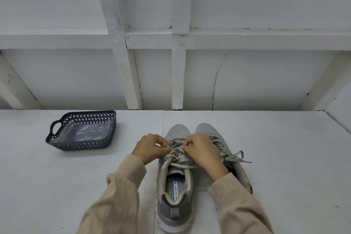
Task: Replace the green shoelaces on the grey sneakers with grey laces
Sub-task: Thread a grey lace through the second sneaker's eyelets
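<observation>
Two grey sneakers stand side by side on the white table, toes pointing away from me. The left sneaker (pixel 175 186) carries a grey lace (pixel 179 155) tied into loops over its tongue. My left hand (pixel 151 148) pinches the lace from the left, and my right hand (pixel 202 150) pinches it from the right, fingers curled above the knot. The right sneaker (pixel 235 165) is partly hidden by my right wrist; its grey lace bow (pixel 237 156) hangs off to the right.
A dark perforated plastic basket (pixel 57 141) with a handle sits at the left, holding a clear plastic bag (pixel 89 131). A white panelled wall rises behind the table's far edge. The table's right edge slants away at the far right.
</observation>
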Tool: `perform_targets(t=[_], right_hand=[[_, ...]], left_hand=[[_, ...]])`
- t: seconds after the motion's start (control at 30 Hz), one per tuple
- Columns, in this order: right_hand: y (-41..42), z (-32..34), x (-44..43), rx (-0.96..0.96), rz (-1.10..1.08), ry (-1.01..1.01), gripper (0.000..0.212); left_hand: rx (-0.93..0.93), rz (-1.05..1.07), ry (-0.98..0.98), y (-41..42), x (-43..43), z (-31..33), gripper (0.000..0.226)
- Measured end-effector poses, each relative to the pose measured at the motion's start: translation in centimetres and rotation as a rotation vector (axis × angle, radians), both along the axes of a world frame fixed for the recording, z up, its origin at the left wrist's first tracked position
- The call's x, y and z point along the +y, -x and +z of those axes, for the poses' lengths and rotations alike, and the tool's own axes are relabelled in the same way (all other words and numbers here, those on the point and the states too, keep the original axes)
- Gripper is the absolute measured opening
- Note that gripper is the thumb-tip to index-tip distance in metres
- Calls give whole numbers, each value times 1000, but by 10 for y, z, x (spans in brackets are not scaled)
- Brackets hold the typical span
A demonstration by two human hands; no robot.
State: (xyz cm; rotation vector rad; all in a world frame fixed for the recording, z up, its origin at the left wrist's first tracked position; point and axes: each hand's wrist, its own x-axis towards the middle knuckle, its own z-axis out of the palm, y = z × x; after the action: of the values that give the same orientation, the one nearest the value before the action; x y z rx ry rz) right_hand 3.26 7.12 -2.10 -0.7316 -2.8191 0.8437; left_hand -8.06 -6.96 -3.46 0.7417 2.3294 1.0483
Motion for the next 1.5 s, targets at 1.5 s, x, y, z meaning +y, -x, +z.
perform_targets(t=[1.5], right_hand=[[1,-11,-5,-31,73,275,12]], left_hand=[[210,92,34,-25,0,1,12]])
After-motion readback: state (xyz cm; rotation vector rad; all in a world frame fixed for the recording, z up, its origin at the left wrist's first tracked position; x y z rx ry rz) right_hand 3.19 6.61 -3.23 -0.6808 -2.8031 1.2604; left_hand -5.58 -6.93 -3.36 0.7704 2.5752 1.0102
